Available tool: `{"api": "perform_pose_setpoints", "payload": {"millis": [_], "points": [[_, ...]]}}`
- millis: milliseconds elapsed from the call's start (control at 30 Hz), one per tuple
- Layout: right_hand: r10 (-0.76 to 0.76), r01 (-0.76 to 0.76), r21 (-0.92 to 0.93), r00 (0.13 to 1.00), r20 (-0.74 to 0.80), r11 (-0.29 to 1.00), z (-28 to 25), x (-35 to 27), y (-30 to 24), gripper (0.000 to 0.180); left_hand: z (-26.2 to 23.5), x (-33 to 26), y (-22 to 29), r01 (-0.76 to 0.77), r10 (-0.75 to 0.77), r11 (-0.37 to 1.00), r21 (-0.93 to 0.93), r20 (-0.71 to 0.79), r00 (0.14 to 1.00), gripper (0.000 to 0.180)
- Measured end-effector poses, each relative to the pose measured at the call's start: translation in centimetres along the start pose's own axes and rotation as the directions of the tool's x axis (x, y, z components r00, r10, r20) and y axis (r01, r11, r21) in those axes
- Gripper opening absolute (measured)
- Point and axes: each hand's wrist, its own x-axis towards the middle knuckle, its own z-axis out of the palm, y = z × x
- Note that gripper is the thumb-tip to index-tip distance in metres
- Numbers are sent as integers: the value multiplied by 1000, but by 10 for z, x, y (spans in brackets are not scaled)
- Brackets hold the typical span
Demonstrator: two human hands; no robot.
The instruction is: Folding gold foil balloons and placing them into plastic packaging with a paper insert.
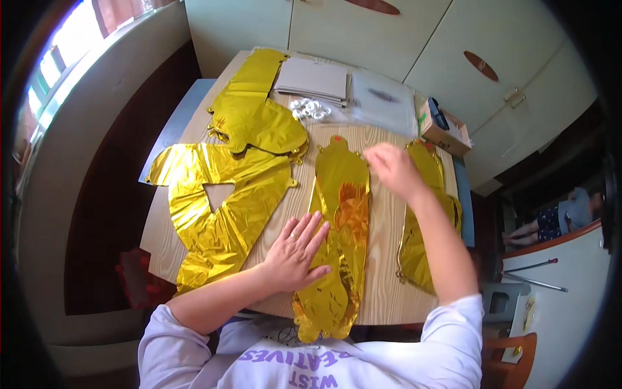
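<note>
A folded, flat gold foil balloon lies lengthwise in front of me, its near end hanging over the table edge. My left hand rests open on its left side, fingers stretched, a ring on one finger. At the balloon's upper right edge, my right hand is closed, fingertips pinched together; what they hold, if anything, is hidden. Left of it spreads a larger gold foil balloon with a triangular hole. Another gold foil piece lies beyond that, partly overlapping it. A further folded foil balloon lies under my right forearm.
At the table's far side lie a stack of grey cards, several white rings and clear plastic sheets. A cardboard box with dark items stands at the far right corner. Cabinets close off the back.
</note>
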Motion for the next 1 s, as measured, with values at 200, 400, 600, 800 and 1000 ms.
{"api": "perform_pose_setpoints", "payload": {"millis": [200,400,600,800,1000], "points": [[144,-166,-324,985,-92,931,31,177,92,41,0,5,3,16,-14,999,-42,42,999,88],[88,-121,-479,992,-91,869,88,240,149,65,-9,9,6,24,-17,996,-81,88,996,84],[7,87,-578,987,159,812,91,243,113,25,-14,9,2,67,-53,991,-118,121,991,82],[-217,209,-691,973,77,692,97,237,118,22,-11,11,3,71,-56,985,-158,101,993,82],[-353,193,-736,933,-67,649,97,231,108,19,-10,8,2,82,-67,981,-174,89,994,82]]}}
